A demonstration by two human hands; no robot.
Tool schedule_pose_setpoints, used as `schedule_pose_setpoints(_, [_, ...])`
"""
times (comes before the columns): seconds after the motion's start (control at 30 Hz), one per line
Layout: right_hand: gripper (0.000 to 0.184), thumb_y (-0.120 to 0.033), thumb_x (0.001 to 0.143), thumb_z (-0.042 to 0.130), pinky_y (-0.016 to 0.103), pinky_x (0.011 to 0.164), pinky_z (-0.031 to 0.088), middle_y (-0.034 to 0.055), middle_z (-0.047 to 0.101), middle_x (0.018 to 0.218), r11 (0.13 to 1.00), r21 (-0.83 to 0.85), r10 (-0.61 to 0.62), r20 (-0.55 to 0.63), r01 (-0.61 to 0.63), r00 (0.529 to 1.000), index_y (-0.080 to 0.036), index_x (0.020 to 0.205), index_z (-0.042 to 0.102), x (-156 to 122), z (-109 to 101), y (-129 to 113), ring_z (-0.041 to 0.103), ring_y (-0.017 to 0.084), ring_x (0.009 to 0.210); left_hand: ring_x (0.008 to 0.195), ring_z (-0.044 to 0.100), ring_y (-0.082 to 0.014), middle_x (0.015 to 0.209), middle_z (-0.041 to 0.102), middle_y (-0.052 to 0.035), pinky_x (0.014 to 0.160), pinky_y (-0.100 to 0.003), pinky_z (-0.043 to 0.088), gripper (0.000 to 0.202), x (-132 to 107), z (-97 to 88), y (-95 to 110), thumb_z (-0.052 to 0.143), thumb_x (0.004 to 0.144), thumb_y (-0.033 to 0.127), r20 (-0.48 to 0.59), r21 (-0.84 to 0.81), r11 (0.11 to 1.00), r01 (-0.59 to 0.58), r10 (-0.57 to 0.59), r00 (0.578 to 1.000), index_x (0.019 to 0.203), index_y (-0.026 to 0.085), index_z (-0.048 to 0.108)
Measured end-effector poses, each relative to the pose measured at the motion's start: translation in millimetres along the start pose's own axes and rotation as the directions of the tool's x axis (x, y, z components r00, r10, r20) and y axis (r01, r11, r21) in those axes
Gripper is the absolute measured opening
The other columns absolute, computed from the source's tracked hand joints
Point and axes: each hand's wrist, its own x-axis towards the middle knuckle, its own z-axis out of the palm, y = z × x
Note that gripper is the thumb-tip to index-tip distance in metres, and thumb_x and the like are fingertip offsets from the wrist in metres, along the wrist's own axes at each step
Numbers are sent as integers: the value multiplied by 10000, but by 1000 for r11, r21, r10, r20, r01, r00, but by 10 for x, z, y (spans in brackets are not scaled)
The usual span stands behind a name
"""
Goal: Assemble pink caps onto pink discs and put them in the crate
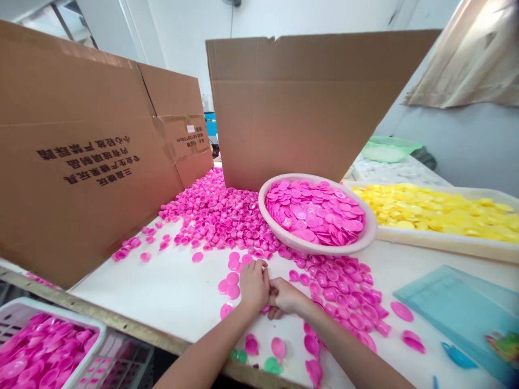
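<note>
From my distant seat I watched through the head camera, and I saw the 2 bare hands of the person working over a white table (133,292). The left hand (254,283) and the right hand (286,297) were touching each other near the middle of the table, with their fingers curled inward, so each grip looked mostly closed. I could not tell if either grip held a small piece inside. The fingertips (261,264) of the left hand were just beside small round pink plastic caps (232,278).

These caps lay scattered around both hands, and a large heap of them (219,210) spread farther back, up to 2 tall brown cardboard sheets (304,124) that stood on the table. A wide pale pink plastic basin (316,249), full of flat pink caps, stood behind the hands on the right side. Beyond it, a shallow white tray (446,241) carried many yellow caps. A few green caps (272,365) lay among the pink ones near the front edge. A pale teal plastic sheet (458,319) lay at the right, and a white plastic crate (60,312) with bright pink caps sat at the lower left, past the table edge.
</note>
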Motion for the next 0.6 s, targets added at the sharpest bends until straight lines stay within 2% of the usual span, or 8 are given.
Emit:
schedule_pose_setpoints(0.1, [218,-130,666,567,209,395,477,9,595,538,1000,28,-6,3,6,1000,-145,832,428,-5,20,42,610,165,478,760,488,-144,801,538,-22,676,-264,331,223,-13,45,-36,342,818,244,12,-79,995,57,-56,998,1007,199,450])
schedule_pose_setpoints(0.2, [178,-149,684,551,211,407,477,1,582,522,1000,29,-11,4,11,1000,-148,801,417,-20,33,101,610,163,483,677,499,-128,715,539,-4,602,-241,323,233,-5,59,-60,336,825,292,78,-103,990,102,-94,993,999,189,453])
schedule_pose_setpoints(0.3, [134,-218,720,528,198,406,461,-13,561,486,991,21,-129,-48,130,991,-156,764,417,-41,58,164,597,147,464,645,503,-123,699,551,-12,578,-232,318,272,3,-6,-45,311,834,365,122,-137,986,99,-83,989,897,175,496])
schedule_pose_setpoints(0.37, [158,-279,728,526,190,388,438,-21,555,500,965,33,-255,-117,261,960,-165,753,420,-69,94,175,584,138,449,635,504,-124,697,555,-21,576,-232,328,361,-43,-91,-19,257,841,421,122,-211,973,98,-73,990,806,166,510])
schedule_pose_setpoints(0.47, [230,-369,716,542,203,402,437,-24,552,570,892,86,-422,-195,444,885,-171,756,433,-160,199,121,584,137,466,599,502,-121,651,546,-15,559,-225,347,452,-249,-258,-4,202,834,484,167,-370,925,87,-26,986,728,163,502])
schedule_pose_setpoints(0.53, [244,-400,723,532,224,452,454,-9,559,607,861,93,-487,-125,499,864,-168,767,472,-255,288,62,593,146,510,547,492,-112,612,535,-1,539,-218,356,454,-446,-417,-62,200,830,492,237,-433,899,69,39,971,733,167,502])
schedule_pose_setpoints(0.6, [229,-390,748,506,245,529,468,28,593,681,853,10,-521,-9,522,853,-176,820,542,-353,345,10,602,160,596,538,491,-112,607,536,5,554,-219,368,427,-633,-665,-225,215,829,476,257,-401,914,56,54,965,773,176,513])
